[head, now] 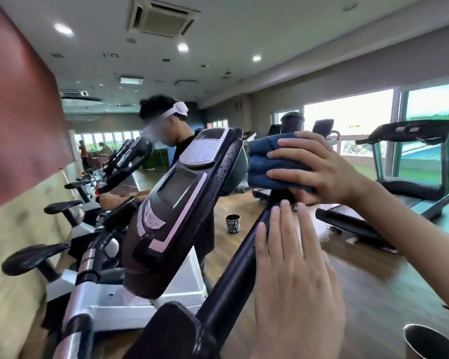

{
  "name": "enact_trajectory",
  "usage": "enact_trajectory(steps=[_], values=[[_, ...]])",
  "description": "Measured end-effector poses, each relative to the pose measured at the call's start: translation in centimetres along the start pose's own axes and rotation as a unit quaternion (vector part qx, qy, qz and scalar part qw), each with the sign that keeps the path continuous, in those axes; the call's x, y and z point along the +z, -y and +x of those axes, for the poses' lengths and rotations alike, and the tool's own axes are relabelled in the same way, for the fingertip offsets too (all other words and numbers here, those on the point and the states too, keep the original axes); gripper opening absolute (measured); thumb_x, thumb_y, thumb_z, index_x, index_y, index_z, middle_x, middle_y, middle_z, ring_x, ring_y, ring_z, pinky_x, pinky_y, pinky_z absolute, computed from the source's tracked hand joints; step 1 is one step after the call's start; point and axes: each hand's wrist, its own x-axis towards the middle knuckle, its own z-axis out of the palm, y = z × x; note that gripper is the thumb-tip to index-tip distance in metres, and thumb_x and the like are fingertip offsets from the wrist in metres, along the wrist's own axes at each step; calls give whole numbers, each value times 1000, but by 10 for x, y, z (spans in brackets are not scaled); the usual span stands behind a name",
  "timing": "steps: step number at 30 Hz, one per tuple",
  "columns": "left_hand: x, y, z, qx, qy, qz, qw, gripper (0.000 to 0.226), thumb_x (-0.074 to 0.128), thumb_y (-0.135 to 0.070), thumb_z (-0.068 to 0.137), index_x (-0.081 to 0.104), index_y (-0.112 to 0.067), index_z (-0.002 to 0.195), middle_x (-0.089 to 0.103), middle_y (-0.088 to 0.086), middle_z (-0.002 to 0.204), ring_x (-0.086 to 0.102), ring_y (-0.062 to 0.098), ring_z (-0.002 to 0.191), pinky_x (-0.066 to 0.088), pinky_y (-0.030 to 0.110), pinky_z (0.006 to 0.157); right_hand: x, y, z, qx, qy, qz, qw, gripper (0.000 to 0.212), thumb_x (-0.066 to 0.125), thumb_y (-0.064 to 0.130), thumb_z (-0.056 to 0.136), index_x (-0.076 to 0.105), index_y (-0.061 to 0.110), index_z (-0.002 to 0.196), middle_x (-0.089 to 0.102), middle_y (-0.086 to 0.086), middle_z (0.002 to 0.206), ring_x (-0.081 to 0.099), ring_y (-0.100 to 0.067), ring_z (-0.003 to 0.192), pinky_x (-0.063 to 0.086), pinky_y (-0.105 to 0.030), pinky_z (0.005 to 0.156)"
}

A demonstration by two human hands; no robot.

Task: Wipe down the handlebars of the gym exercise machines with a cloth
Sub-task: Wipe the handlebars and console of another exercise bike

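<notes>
Currently right hand (322,172) clamps folded blue cloth (267,156) over handlebar (244,260) top to wipe; left hand (296,281) lies flat, uncurled, lower down, likely steadying it.

floor (373,294) wood | windows (347,112) right, bright | ceiling lights (183,47) on

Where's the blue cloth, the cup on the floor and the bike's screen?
blue cloth (262,164), head view, middle of its folded front.
cup (233,224), head view, its side wall.
screen (176,187), head view, centre of the dark display.
</notes>
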Motion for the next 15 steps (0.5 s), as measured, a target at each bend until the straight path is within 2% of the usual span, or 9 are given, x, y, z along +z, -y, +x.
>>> enact_trajectory(steps=[3, 5, 7, 8, 10, 13, 15], values=[[7, -1, 22, -38, -26, 4, 999, 57, 38, -26, 85, 51, -2, 135, 53, 15, 137, 51, 26, 128, 28, 43, 105, 5, 0, -1, 53, -41, 49, 997, 31, 42, 36, 99, 52, 22, 125, 48, -7, 133, 42, -30, 129, 35, -57, 106], [10, 1, 31, -55, -37, 0, 998, 56, 36, -25, 86, 51, -1, 134, 55, 12, 135, 55, 24, 124, 29, 43, 105, 9, 11, -2, 108, -63, 106, 987, 30, 52, 31, 93, 54, 23, 121, 48, -4, 132, 37, -30, 134, 31, -60, 108], [10, 4, 38, -68, -43, -6, 997, 54, 35, -25, 87, 53, -2, 132, 58, 8, 132, 59, 20, 118, 36, 45, 106, 10, 23, -2, 158, -88, 168, 969, 27, 60, 29, 88, 58, 24, 115, 51, -2, 130, 34, -29, 138, 29, -60, 109], [10, 5, 41, -76, -46, -17, 996, 52, 34, -26, 88, 54, -4, 131, 59, 5, 130, 60, 19, 116, 44, 46, 103, 11, 27, -2, 172, -95, 189, 962, 26, 62, 30, 88, 60, 24, 113, 52, -1, 129, 33, -29, 139, 28, -60, 109], [9, 5, 45, -99, -60, -73, 991, 48, 31, -28, 91, 54, -12, 130, 58, -2, 129, 60, 16, 114, 50, 50, 95, 12, 28, -4, 172, -96, 207, 958, 24, 64, 28, 89, 61, 23, 112, 53, -2, 129, 31, -29, 139, 29, -58, 109], [7, 3, 49, -120, -89, -147, 978, 41, 24, -38, 92, 39, -29, 129, 46, -15, 131, 52, 7, 116, 50, 42, 92, 16, 20, -5, 136, -113, 193, 965, 24, 65, 23, 91, 61, 20, 115, 52, -2, 130, 33, -29, 138, 33, -56, 107], [7, 0, 52, -129, -100, -170, 972, 40, 22, -44, 90, 33, -37, 128, 41, -21, 131, 50, 1, 116, 47, 31, 91, 20, 12, -5, 110, -134, 174, 969, 25, 65, 22, 92, 59, 19, 116, 51, -2, 130, 37, -29, 135, 35, -55, 106]])
